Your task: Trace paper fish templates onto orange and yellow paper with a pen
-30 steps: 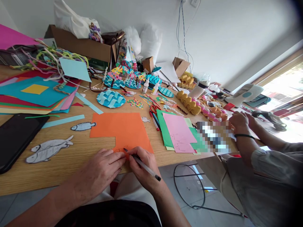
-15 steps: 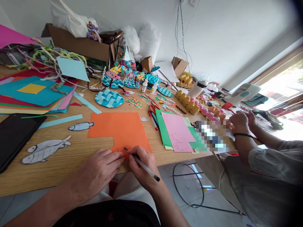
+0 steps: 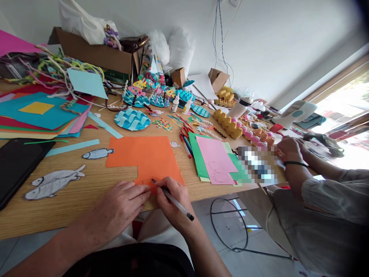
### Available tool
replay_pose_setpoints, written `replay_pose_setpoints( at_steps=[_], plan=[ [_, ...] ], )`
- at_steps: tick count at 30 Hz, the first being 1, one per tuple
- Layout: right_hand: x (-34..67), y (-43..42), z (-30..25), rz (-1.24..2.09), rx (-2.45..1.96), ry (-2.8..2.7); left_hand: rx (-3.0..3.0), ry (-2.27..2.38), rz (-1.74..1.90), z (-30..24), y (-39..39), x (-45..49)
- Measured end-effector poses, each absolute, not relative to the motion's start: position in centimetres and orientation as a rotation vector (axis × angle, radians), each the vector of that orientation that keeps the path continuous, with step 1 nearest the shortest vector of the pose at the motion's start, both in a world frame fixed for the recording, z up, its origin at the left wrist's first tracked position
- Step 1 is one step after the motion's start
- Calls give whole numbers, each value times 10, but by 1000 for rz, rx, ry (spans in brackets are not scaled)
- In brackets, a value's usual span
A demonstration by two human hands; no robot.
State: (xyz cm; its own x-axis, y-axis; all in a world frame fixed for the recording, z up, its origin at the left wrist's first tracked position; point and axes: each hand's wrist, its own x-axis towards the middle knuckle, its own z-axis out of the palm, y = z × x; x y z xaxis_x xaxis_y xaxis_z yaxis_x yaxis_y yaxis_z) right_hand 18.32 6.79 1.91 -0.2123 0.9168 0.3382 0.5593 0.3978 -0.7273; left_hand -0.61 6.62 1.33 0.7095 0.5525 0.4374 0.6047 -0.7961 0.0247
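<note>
My right hand (image 3: 173,200) is closed around a pen (image 3: 180,206) with a clear barrel and a dark end cap. Its tip touches an orange sheet of paper (image 3: 147,152) near the table's front edge, where thin drawn lines show. Fingers stretched out, my left hand (image 3: 123,206) lies on the lower left part of that sheet and partly covers it. Beside the sheet's upper left edge is a paper fish (image 3: 98,153). Two overlapping grey paper fish (image 3: 56,181) lie further left.
A black tablet-like object (image 3: 20,165) and stacked coloured paper (image 3: 43,115) are on the left. To the right lie a pink sheet (image 3: 216,157) with drawings, red scissors (image 3: 187,132) and markers (image 3: 186,145). Another person's hands (image 3: 290,148) work at the far right.
The view has shifted very slightly. My right hand still holds the pen at nearly the same spot on the orange paper, and my left hand stays put.
</note>
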Motion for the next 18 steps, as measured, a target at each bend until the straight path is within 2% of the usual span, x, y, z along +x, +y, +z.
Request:
replay_pose_setpoints(
  at_steps=[18],
  plan=[
    [182, 68, 20, 715, -1267, -1818, -2807, -1007, -635, 10, 64, -6]
  ],
)
